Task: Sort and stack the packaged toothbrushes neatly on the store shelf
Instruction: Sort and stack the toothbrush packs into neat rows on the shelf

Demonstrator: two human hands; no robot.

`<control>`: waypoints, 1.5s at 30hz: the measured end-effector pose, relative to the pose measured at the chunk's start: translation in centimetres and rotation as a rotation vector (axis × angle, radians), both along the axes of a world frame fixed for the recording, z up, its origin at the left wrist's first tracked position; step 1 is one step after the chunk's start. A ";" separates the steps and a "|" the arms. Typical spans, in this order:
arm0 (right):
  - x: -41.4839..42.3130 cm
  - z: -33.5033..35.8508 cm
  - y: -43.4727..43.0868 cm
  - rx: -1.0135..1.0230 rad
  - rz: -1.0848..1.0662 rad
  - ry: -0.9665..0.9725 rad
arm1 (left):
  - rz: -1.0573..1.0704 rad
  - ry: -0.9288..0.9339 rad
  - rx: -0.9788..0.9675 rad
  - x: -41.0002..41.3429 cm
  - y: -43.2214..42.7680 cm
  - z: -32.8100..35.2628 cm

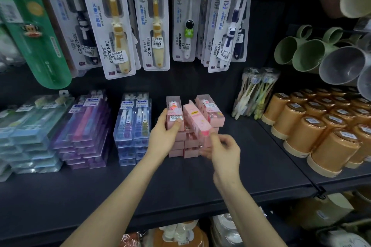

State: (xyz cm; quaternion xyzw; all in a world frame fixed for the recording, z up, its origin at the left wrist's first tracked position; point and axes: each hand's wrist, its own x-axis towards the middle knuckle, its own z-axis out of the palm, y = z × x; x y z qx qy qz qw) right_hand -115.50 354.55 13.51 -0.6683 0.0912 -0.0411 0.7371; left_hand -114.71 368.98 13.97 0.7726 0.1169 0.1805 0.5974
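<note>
The stack of pink toothbrush boxes (178,147) stands in the middle of the dark shelf (180,186), roughly midway between its back and its front edge, three columns wide. On the left column lies the left pink box (173,106), long side running toward the back. The left hand (162,136) grips its near end: the thumb (176,124) presses on the price label on top, and the fingers wrap round the box's left side. On the middle column the tilted pink box (195,118) sits askew, turned up on one long edge and slanting toward the right. The right pink box (210,108) lies flat just behind it.

The right hand (224,152) is at the near end of the tilted pink box, with its fingers (213,138) curled. They are blurred, so I cannot tell whether they grip the box or only touch it.

Toward the shelf's left end stand a stack of blue twin-packs (132,118), then purple packs (86,126) and pale blue packs (30,126). Toward the right end are clear tubs of toothbrushes (255,94) at the back and rows of upturned orange cups (321,126). Carded kids' toothbrushes (154,16) hang above, with green mugs (301,54) to their right.
</note>
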 end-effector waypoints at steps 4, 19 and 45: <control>-0.7 0.8 -0.6 0.506 0.129 0.367 | 0.013 -0.008 -0.004 0.1 0.0 -0.3; 0.5 -0.2 -1.7 -0.089 0.387 0.444 | 0.026 0.009 0.002 0.4 -0.1 -0.3; 5.9 -3.0 -2.4 -0.350 0.451 -0.323 | -0.107 -0.001 -0.023 -0.4 -0.3 -1.2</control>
